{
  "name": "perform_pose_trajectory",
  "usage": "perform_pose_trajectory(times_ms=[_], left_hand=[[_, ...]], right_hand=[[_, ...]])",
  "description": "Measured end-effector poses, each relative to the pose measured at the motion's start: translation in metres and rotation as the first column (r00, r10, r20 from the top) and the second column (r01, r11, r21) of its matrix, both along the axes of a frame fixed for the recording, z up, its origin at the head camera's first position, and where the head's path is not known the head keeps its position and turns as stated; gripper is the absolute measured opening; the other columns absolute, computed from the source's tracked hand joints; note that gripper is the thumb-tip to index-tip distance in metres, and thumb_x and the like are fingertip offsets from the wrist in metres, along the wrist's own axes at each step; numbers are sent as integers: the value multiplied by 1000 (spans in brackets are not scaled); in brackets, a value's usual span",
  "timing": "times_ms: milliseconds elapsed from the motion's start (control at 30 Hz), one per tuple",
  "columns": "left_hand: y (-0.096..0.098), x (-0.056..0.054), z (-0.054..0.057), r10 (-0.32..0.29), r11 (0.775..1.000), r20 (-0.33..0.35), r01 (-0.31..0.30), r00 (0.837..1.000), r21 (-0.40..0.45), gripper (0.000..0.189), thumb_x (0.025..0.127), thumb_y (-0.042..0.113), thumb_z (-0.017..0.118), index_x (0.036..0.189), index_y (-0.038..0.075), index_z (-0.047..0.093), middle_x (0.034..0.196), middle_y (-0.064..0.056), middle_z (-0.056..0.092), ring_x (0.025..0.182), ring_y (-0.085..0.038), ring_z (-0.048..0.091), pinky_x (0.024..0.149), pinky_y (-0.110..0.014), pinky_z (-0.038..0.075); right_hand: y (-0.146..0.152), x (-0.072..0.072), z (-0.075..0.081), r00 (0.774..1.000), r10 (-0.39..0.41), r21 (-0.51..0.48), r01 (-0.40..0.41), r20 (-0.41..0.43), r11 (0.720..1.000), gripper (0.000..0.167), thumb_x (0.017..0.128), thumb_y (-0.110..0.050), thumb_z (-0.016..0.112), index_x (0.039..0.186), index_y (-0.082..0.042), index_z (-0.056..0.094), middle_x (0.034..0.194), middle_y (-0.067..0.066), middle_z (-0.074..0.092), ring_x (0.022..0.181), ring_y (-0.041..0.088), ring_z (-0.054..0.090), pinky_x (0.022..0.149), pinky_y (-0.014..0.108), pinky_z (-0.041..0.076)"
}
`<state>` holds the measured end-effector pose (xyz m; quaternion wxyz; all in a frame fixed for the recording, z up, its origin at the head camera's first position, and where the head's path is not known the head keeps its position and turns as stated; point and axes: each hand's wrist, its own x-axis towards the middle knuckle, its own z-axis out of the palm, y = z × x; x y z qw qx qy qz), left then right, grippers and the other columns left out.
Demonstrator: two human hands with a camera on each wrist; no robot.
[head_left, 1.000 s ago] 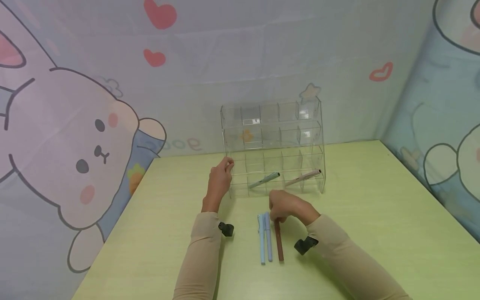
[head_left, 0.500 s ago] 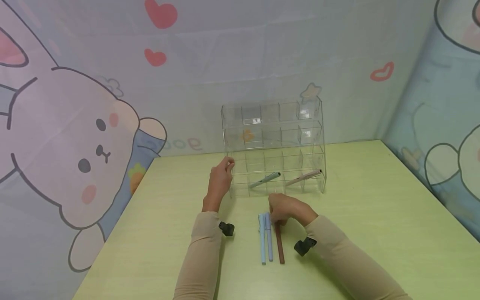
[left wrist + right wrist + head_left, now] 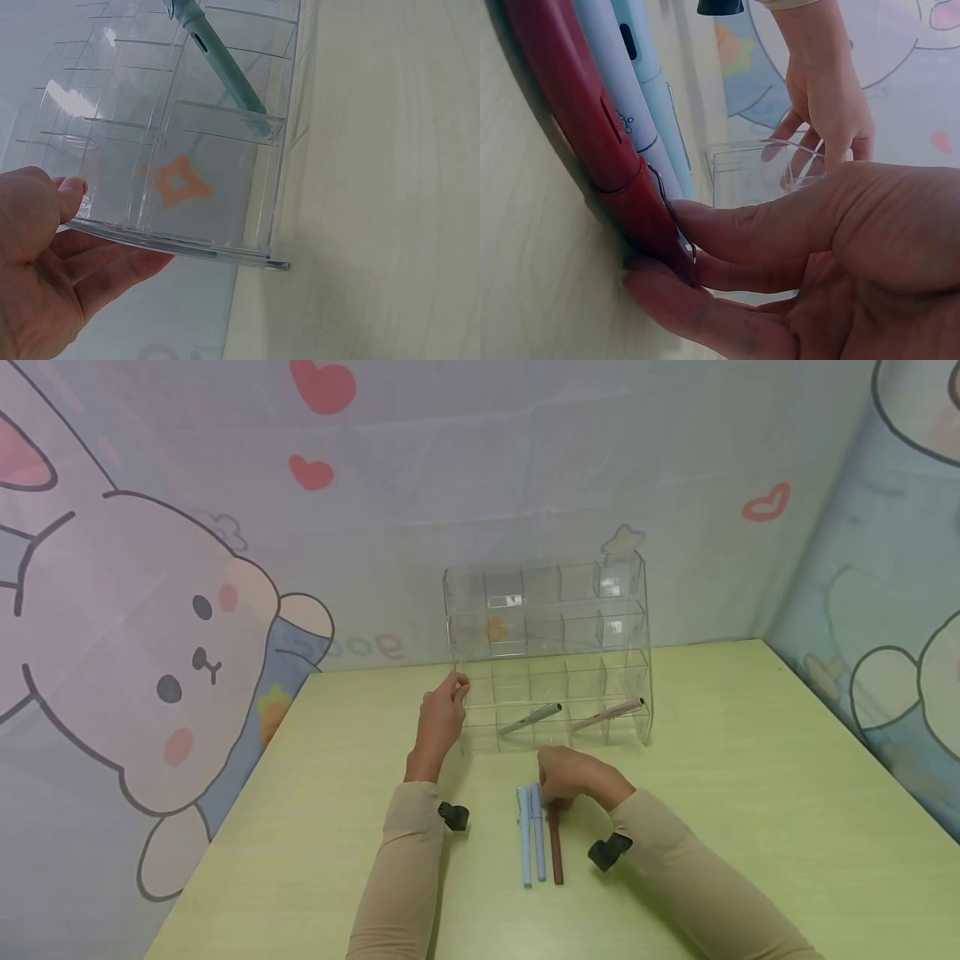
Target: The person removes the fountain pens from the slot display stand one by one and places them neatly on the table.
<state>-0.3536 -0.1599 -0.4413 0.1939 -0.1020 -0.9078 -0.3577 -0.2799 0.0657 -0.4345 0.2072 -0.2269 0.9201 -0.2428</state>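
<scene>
My left hand (image 3: 440, 717) holds the left side of a clear pen rack (image 3: 217, 251), thumb on the inner face and fingers behind the panel. With thumb and forefinger, my right hand (image 3: 573, 777) pinches the capped end of a dark red pen (image 3: 585, 97), beside its metal clip. That pen lies along the table, its other end pointing toward me. Just left of it lie a lavender pen (image 3: 538, 843) and a light blue pen (image 3: 524, 847), side by side. A green pen (image 3: 225, 71) and a pale pink pen (image 3: 607, 716) lean in the rack's bottom row.
The rack's upper tiers rise in steps toward the back of the pale yellow-green table (image 3: 720, 760). Behind stands a cloth backdrop (image 3: 420, 510) with a printed rabbit and hearts. Small black cameras (image 3: 453, 817) sit on both wrists.
The red pen's near end has swung slightly left, closer to the lavender pen. My right hand has shifted a little toward me; the left keeps its place on the rack.
</scene>
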Motion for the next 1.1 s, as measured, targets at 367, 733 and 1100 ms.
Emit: perform_pose_trajectory(times_ms=[367, 733, 1100], left_hand=[[1, 0, 0, 9, 1000, -5, -9, 1000, -9, 14, 107, 21, 50, 111, 13, 61, 61, -2, 45, 47, -15, 35, 45, -30, 31], [1, 0, 0, 10, 1000, -1, -10, 1000, -5, 14, 107, 22, 50, 111, 14, 61, 61, -2, 45, 46, -15, 37, 45, -30, 31], [0, 0, -1, 0, 1000, -17, 0, 1000, -12, 14, 107, 21, 50, 111, 13, 61, 61, -2, 46, 46, -15, 37, 45, -29, 31]], right_hand=[[1, -1, 2, 1000, 7, 10, -8, 17, 1000, 16, 83, 7, 73, 69, 2, 67, 62, 9, 66, 56, 17, 65, 54, 27, 52], [2, -3, 0, 999, 44, 38, -43, -14, 998, 13, 82, 4, 75, 71, 0, 71, 60, 6, 65, 54, 13, 60, 53, 25, 48], [1, -2, 0, 1000, 28, 15, -28, -1, 999, 15, 82, 6, 74, 70, 0, 70, 61, 7, 65, 54, 12, 57, 51, 24, 46]])
